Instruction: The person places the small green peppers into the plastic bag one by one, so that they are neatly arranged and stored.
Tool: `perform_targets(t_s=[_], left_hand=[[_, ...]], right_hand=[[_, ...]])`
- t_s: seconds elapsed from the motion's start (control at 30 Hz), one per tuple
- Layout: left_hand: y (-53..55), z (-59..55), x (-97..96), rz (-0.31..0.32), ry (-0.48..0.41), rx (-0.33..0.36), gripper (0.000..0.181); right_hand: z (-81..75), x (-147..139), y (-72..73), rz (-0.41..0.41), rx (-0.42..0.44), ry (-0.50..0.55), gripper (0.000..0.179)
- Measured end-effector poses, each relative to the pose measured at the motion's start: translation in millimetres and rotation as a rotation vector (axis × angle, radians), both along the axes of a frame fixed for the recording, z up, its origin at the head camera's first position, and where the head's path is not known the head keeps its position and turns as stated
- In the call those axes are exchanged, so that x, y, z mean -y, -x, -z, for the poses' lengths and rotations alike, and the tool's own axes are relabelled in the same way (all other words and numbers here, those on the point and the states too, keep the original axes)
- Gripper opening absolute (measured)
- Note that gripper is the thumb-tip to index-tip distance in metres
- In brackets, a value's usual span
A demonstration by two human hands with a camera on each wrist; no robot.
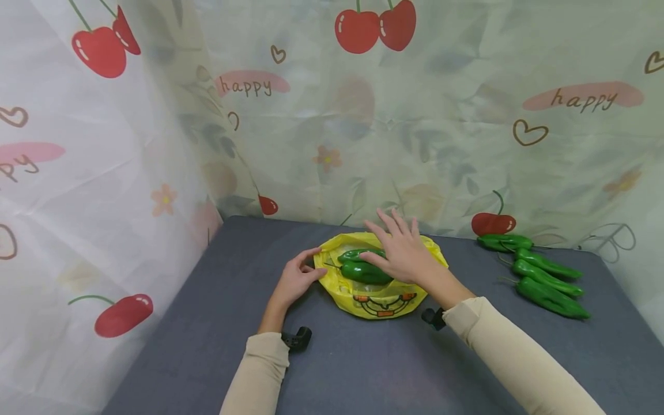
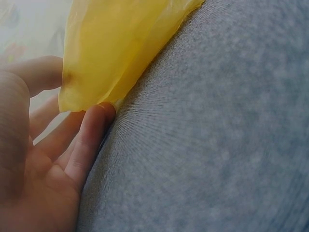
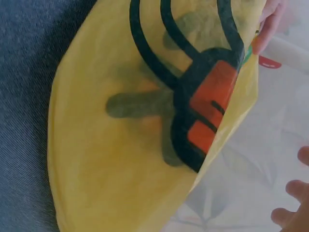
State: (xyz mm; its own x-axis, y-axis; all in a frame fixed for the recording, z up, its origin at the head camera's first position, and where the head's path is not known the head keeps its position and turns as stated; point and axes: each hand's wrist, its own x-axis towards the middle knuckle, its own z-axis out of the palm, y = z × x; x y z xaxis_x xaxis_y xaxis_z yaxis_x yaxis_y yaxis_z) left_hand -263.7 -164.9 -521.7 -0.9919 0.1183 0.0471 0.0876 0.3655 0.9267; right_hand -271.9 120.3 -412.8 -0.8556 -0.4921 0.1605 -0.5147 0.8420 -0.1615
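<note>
A yellow plastic bag (image 1: pixel 363 311) with a printed smiling mouth lies open-mouthed on the dark grey table. Two long green peppers (image 1: pixel 365 273) show inside it, partly covered by the right hand. My left hand (image 1: pixel 295 282) holds the bag's left rim; in the left wrist view its thumb and fingers (image 2: pixel 87 140) lie on either side of the yellow film. Over the right part of the opening, my right hand (image 1: pixel 407 253) has its fingers spread and grips nothing. In the right wrist view, its fingertips (image 3: pixel 297 189) appear beyond the bag's rim, apart from it.
Several green peppers (image 1: pixel 550 297) lie in a loose group at the table's right side. The grey table (image 1: pixel 342 369) meets a printed cloth backdrop (image 1: pixel 321 190) behind and at the left. Dark wrist cameras (image 1: pixel 298 340) sit beneath both wrists.
</note>
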Motion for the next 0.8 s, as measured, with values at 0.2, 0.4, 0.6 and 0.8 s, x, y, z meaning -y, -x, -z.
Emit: perform_targets(t_s=[0.2,0.4,0.6,0.8], left_hand=[[-0.3,-1.6,-0.7,-0.003,0.004,-0.002,0.057],[-0.6,-2.2,-1.9,0.002,0.001,-0.003,0.058],[0.0,-1.0,-1.7,-0.005,0.014,-0.012,0.057],[-0.3,-1.3,-2.9,-0.006,0.013,0.001,0.056]], right_hand=[[5.6,-9,-2.8,0.032,0.019,0.002,0.079],[11.8,-15,-8.1,0.061,0.021,0.003,0.08],[16.8,-17,-13.6,0.082,0.036,0.002,0.082],[22.5,-22,-18.4,0.089,0.047,0.005,0.082]])
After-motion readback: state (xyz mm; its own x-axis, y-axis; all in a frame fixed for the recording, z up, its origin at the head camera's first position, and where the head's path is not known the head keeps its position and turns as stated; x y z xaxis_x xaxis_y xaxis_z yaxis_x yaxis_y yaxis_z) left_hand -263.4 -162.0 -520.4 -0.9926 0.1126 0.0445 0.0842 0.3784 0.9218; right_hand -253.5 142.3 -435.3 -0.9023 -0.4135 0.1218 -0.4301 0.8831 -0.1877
